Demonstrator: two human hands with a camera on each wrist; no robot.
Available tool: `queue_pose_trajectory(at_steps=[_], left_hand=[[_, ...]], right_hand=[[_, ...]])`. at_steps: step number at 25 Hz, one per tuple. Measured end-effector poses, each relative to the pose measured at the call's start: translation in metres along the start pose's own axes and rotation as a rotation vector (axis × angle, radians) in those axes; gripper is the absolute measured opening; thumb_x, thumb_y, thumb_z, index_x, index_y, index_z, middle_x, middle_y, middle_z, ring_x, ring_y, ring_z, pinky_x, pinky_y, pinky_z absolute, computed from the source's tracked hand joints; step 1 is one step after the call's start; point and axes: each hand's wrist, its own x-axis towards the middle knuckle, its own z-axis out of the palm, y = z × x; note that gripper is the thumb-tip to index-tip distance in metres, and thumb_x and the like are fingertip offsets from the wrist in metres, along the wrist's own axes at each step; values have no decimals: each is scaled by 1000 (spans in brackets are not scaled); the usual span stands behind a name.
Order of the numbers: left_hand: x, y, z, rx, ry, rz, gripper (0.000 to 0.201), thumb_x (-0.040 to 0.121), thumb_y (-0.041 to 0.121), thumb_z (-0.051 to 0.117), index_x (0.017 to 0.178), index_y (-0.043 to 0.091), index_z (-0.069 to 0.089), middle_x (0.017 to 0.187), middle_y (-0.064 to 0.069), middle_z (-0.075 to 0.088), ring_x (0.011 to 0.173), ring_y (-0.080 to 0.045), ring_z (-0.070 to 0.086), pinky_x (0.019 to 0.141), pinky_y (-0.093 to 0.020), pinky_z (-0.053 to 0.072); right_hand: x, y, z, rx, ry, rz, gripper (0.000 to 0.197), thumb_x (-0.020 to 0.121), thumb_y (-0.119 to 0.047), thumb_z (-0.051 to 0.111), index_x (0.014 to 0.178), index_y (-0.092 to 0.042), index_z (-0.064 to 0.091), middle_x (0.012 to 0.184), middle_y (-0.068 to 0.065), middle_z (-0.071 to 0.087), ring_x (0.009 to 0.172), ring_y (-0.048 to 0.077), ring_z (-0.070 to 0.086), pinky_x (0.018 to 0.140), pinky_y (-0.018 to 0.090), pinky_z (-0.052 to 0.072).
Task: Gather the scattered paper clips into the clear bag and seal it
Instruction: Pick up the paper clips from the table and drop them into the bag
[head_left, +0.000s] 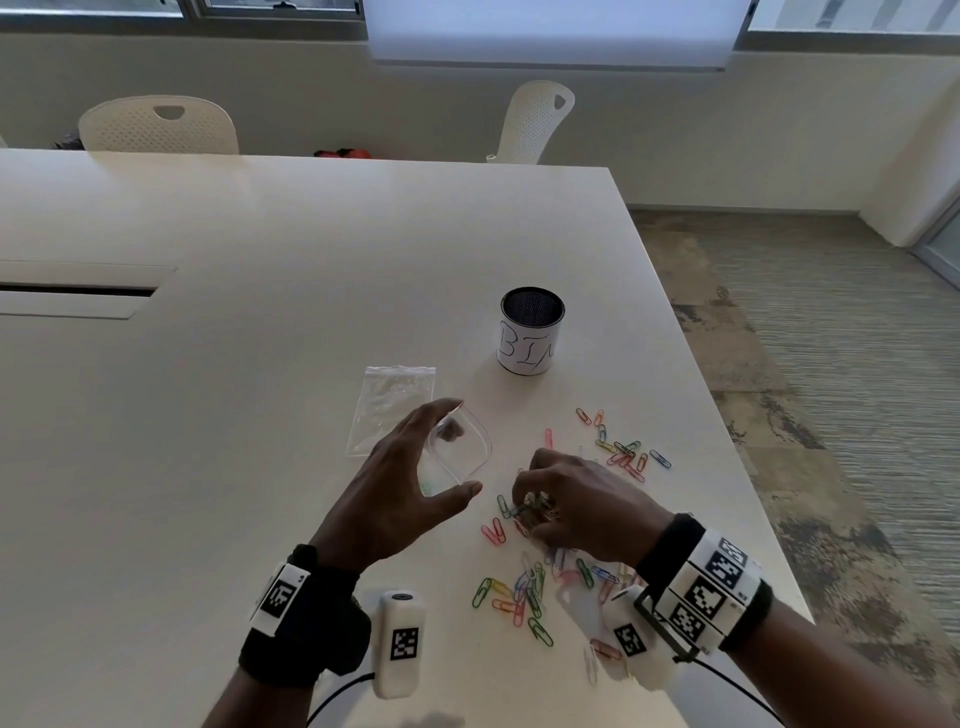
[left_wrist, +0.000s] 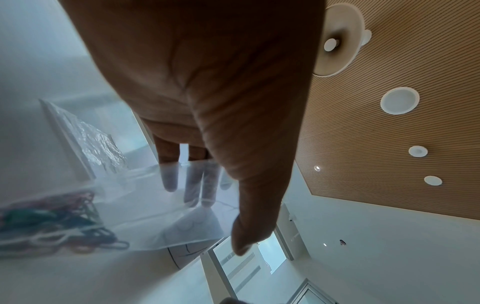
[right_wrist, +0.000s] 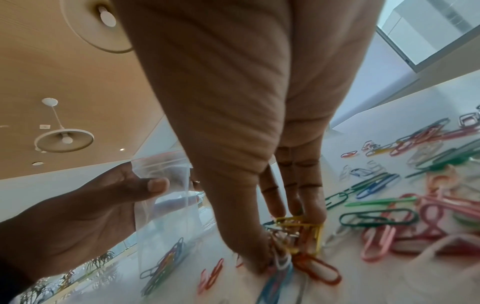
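My left hand (head_left: 460, 447) holds the clear bag (head_left: 441, 470) off the table, thumb and fingers spreading its mouth wide. Several coloured paper clips (left_wrist: 52, 226) lie in the bag's bottom. Just right of it, my right hand (head_left: 527, 506) pinches a bunch of paper clips (head_left: 540, 514) against the table. In the right wrist view the thumb and fingertips (right_wrist: 311, 216) close round that bunch (right_wrist: 298, 236), with the bag (right_wrist: 168, 216) to its left. Loose clips (head_left: 519, 592) lie scattered near me, and another group (head_left: 623, 452) lies farther right.
A second clear bag (head_left: 389, 410) lies flat behind my left hand. A black mesh cup with a white label (head_left: 531, 330) stands farther back. The table's right edge (head_left: 727, 415) runs close to the clips. Two white chairs (head_left: 156, 124) stand at the far side.
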Motion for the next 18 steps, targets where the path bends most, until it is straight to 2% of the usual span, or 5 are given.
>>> queue_pose_trajectory(at_steps=[2,6,9,14,18], left_hand=[[0,-1,0,1,2,1,86,84,42,86,155,33,39,132,16,61,124,-6,58,104,-28,46],[-2,0,-1,6,6,-2,85,84,41,86,154,34,39,133,17,59,125,-6,57,103,-28,46],[-3,0,-2,0,14,0,85,84,41,86,154,33,40,132,16,61,125,-6,58,104,-28,47],[-3,1,-3,-17,14,-5,84,84,41,86,154,32,41,133,14,62,127,-8,59,107,-31,47],[-2,-1,-1,-16,4,-2,85,84,42,86,154,34,39,134,16,61,127,-8,58,108,-31,46]], right_hand=[[1,-2,2,-18,39,-11,30,94,-25,73,123,-24,66,128,-1,59,104,15,66,85,17,51],[4,-5,3,-47,75,-22,22,96,-14,68,117,-20,65,119,0,62,93,14,63,69,8,37],[7,-5,2,-48,98,-27,8,98,-10,66,102,-15,71,109,2,68,88,14,67,67,11,48],[5,8,-9,123,128,32,5,91,-9,76,95,-10,80,99,2,77,81,8,72,71,12,57],[-1,10,-32,541,275,87,9,82,-5,84,90,-9,82,87,1,81,79,11,77,83,26,64]])
